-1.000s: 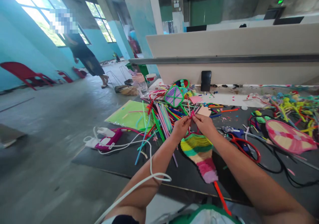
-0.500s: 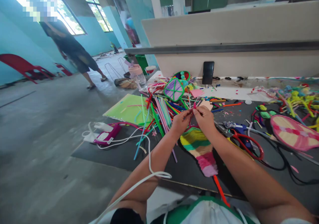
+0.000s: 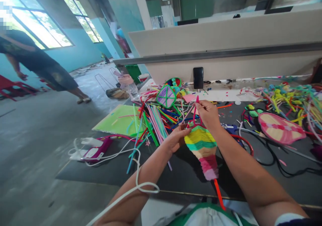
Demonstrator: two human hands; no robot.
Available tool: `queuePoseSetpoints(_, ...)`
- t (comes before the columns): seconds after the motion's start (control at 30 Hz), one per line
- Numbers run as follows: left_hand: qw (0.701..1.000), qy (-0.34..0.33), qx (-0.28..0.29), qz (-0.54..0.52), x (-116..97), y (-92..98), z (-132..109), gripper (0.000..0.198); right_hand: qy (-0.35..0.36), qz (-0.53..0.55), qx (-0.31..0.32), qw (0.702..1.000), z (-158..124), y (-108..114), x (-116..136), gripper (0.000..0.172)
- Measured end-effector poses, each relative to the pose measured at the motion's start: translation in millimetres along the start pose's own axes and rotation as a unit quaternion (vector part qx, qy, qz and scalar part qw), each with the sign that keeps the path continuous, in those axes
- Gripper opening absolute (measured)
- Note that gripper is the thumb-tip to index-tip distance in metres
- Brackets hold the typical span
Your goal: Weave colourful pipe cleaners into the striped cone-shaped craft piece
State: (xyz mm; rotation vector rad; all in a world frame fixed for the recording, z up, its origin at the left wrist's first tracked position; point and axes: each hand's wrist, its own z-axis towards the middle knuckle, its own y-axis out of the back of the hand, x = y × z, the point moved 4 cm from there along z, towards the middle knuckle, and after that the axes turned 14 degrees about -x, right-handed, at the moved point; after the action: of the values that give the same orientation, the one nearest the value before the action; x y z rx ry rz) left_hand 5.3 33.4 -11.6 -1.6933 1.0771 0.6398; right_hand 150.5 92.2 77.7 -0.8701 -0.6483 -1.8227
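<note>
A striped fan-shaped craft piece point(image 3: 201, 145) in yellow, green, beige, red and pink hangs tilted over the dark table, with an orange-red stick at its lower end. My left hand point(image 3: 179, 137) grips its upper left edge between thumb and fingers. Above that edge, my right hand point(image 3: 208, 114) pinches a bright pink pipe cleaner point(image 3: 197, 99), which rises in a narrow loop from the top of the piece. The right fingertips partly hide it. Left of my hands lies a bundle of pastel pipe cleaners point(image 3: 157, 122).
A green sheet point(image 3: 118, 120) and a purple device with white cables point(image 3: 98, 149) lie left; a white cable crosses my left forearm. Red-handled scissors point(image 3: 248, 144), a pink oval craft piece point(image 3: 280, 128) and black cords are right. A phone point(image 3: 198, 78) leans behind. A person point(image 3: 45, 65) stands far left.
My left hand has left the pink pipe cleaner's tip and moved down to the craft piece's edge. My right hand still pinches the pipe cleaner. The craft piece is lifted a little. The view has shifted.
</note>
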Motion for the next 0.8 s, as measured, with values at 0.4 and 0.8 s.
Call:
queuePoseSetpoints(0.4, 0.999, -0.001, -0.039, -0.023, 0, -11.5, -10, 0.036, -0.149, 0.147, 0.267, 0.941, -14, -5, 41, 0.024)
queuePoseSetpoints(0.8, 0.999, -0.016, -0.028, 0.022, -1, -18.5, -21, 0.041, -0.095, 0.253, 0.357, 0.894, -12, 10, 56, 0.029)
